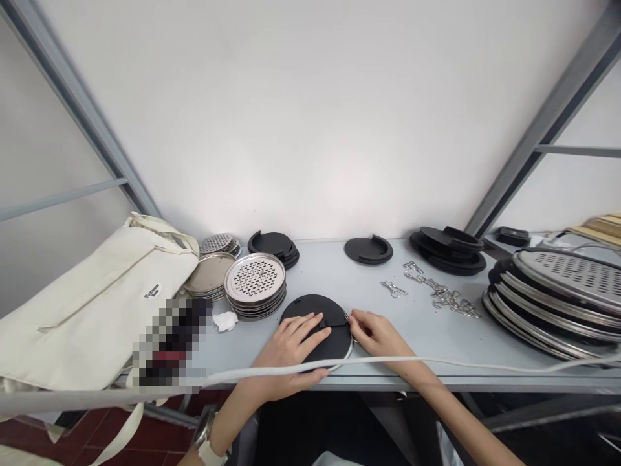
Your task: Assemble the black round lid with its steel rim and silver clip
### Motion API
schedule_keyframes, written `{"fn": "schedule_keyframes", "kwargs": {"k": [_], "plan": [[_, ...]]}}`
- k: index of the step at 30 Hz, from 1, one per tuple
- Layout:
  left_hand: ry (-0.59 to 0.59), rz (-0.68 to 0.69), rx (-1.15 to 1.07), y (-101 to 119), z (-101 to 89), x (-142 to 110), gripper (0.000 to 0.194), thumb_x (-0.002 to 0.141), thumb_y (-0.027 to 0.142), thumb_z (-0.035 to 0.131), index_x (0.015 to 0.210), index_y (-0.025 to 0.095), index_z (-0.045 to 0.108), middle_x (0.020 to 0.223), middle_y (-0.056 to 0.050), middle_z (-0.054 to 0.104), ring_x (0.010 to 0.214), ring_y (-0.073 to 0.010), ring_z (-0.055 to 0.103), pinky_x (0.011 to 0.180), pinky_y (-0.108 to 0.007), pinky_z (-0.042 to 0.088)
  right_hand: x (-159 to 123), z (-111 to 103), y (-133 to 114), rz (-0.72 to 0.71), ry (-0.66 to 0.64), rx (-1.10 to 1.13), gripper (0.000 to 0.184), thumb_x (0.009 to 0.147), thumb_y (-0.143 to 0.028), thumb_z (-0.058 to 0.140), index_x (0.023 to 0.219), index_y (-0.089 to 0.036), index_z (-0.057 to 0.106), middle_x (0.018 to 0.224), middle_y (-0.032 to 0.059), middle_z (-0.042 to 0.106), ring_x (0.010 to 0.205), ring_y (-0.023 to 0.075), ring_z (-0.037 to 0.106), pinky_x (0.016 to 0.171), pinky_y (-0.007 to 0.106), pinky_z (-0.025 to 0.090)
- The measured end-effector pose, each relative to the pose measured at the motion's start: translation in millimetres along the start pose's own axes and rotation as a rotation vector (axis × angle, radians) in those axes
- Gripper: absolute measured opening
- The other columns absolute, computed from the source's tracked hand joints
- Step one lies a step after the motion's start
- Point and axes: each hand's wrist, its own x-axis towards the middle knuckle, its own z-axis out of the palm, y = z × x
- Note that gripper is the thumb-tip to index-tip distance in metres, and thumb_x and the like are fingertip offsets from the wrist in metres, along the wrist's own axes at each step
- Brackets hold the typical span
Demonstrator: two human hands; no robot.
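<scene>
L hand [295, 343], fingers spread, lay on round matte-black disc [338, 343]; R hand [372, 331] pinched silvery wire clip [347, 316] at rim. Disc seemed stiff, light, prob. plastic; best held by edge.

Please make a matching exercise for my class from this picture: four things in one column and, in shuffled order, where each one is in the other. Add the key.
Things
1. Left hand
2. Right hand
3. Cream bag
4. Metal clips

Places
A. at the far left of the picture
B. spread over the black disc
C. loose on the table, left of the big stack
D. at the disc's right edge

Pairs: 1-B, 2-D, 3-A, 4-C
</scene>
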Motion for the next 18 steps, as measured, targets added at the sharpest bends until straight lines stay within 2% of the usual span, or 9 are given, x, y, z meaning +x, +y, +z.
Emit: {"fn": "schedule_keyframes", "kwargs": {"k": [8, 18], "plan": [[0.013, 0.000, -0.005, 0.0, 0.4, 0.0, 0.057, 0.088, 0.041, 0.052, 0.141, 0.025, 0.036, 0.149, -0.007, 0.032, 0.136, -0.0267, 0.030, 0.107, -0.044, 0.029, -0.6, 2.9, 3.9, -0.036, 0.026, -0.019, 0.031, 0.092, -0.033, 0.034, 0.063, -0.021, 0.033, 0.055, -0.0046, 0.039, 0.054, 0.0106, 0.038, 0.054, 0.024, 0.027], [-0.007, -0.006, 0.006, 0.4, -0.8, -0.2, 0.057, 0.088, 0.041, 0.052, 0.141, 0.024, 0.035, 0.150, -0.006, 0.030, 0.137, -0.0262, 0.028, 0.108, -0.044, 0.029, -1.3, -0.9, -3.0, -0.034, 0.038, -0.003, 0.030, 0.091, -0.031, 0.036, 0.062, -0.021, 0.035, 0.053, -0.0050, 0.039, 0.051, 0.0104, 0.037, 0.053, 0.024, 0.027]]}}
